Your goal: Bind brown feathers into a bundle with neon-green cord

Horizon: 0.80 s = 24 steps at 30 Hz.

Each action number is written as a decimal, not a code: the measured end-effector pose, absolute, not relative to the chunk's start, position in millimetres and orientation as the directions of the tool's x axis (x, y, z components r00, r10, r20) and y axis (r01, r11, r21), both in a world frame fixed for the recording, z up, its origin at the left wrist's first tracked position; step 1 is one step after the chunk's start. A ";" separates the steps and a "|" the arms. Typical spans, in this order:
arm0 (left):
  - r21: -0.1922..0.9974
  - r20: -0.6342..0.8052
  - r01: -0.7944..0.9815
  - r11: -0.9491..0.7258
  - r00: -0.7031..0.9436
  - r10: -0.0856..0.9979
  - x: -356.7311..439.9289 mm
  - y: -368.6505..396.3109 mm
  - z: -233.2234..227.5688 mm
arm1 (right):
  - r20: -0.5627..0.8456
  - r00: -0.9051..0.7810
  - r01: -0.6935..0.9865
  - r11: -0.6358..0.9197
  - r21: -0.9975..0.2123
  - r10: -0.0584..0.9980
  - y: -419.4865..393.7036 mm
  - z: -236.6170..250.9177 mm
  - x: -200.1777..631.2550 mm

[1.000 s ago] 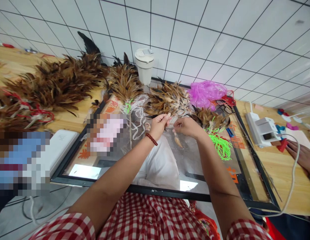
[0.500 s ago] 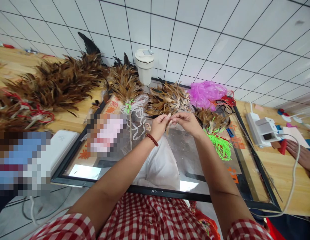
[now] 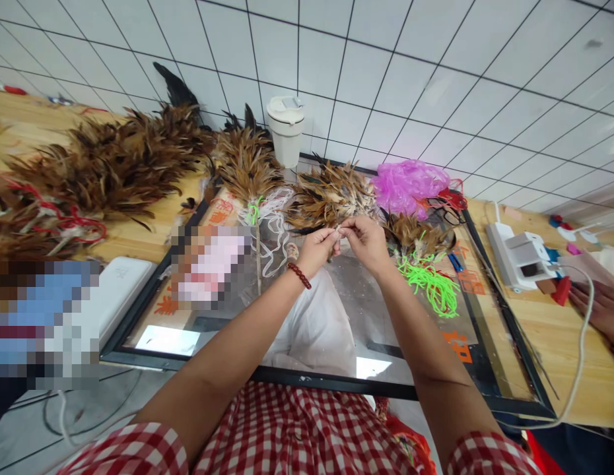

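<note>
Over the middle of the glass panel [image 3: 366,303], my two hands meet, fingertips touching. My left hand [image 3: 317,249], a beaded bracelet at its wrist, is closed in a pinch on a small feather [image 3: 338,232], mostly hidden by the fingers. From the other side, my right hand [image 3: 365,241] pinches the feather's pale end. Just beyond the fingers lies a loose pile of brown feathers [image 3: 331,191]. To the left is a feather bundle [image 3: 250,165] on a thin stick, with white cord [image 3: 274,247] beside it. A smaller bundle [image 3: 420,234] lies right, near bright green cord [image 3: 430,284].
A white lidded cup [image 3: 286,132] stands by the tiled wall. Pink plastic [image 3: 409,185] lies at the back right. On the left are large feather bundles [image 3: 119,165] and a white box [image 3: 123,284]. A power strip [image 3: 508,254] and another person's hand [image 3: 601,307] are at right.
My right hand has shifted slightly left and its fingers have curled closer against my left hand. Less of the feather shows. At right, the other person's hand has moved slightly.
</note>
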<state>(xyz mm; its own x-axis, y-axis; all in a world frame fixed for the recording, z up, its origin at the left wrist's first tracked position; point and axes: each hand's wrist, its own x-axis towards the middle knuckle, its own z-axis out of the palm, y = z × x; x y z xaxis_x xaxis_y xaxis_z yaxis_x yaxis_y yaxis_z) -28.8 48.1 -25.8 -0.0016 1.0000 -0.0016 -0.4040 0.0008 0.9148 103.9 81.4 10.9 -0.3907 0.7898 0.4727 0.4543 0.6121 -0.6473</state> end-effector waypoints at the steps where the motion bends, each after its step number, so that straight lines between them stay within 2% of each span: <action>1: 0.915 0.000 -0.403 0.005 0.012 1.000 -29.3 48.3 -26.4 | 0.466 -0.402 0.443 0.612 -0.655 0.789 81.6 11.1 104.1; 5: 0.917 -0.009 -0.399 0.020 0.031 0.999 -30.2 48.9 -27.5 | 0.421 -0.439 0.450 0.600 -0.662 0.794 89.8 11.7 114.1; 8: 0.896 -0.048 -0.441 0.048 0.010 0.999 -29.9 48.8 -26.5 | 0.286 -0.300 0.593 0.412 -0.692 0.910 102.1 8.7 132.9; 9: 0.888 -0.070 -0.455 0.064 0.004 0.998 -29.7 48.7 -25.9 | 0.228 -0.275 0.666 0.356 -0.656 0.934 105.6 7.3 139.6; 11: 0.877 -0.101 -0.473 0.085 -0.008 0.995 -29.0 48.4 -24.7 | 0.122 -0.281 0.813 0.304 -0.496 0.952 109.8 5.3 150.3; 13: 0.873 -0.106 -0.481 0.079 -0.029 0.994 -28.4 48.2 -23.6 | 0.040 -0.344 0.879 0.337 -0.337 0.938 109.7 4.9 154.7; 15: 0.876 -0.095 -0.479 0.059 -0.052 0.994 -28.0 48.0 -22.8 | -0.020 -0.432 0.866 0.409 -0.287 0.902 106.9 5.7 152.9; 17: 0.880 -0.084 -0.472 0.045 -0.061 0.995 -28.0 47.9 -22.3 | -0.006 -0.469 0.841 0.444 -0.309 0.883 103.7 6.2 147.6; 21: 0.883 -0.065 -0.468 0.030 -0.059 0.996 -28.4 47.4 -22.1 | 0.172 -0.357 0.884 0.392 -0.257 0.918 100.0 3.9 138.6; 24: 0.878 -0.057 -0.479 0.019 -0.065 0.996 -28.4 47.2 -22.5 | 0.099 -0.418 0.875 0.430 -0.223 0.903 99.2 4.2 137.1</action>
<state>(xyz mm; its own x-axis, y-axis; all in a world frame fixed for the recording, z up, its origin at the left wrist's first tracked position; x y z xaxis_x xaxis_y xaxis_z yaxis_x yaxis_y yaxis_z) -28.4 47.2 -22.5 -0.0651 0.9962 -0.0572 -0.4788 0.0191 0.8777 137.1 99.2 4.2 -0.4182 0.9030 0.0988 0.8750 0.4297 -0.2232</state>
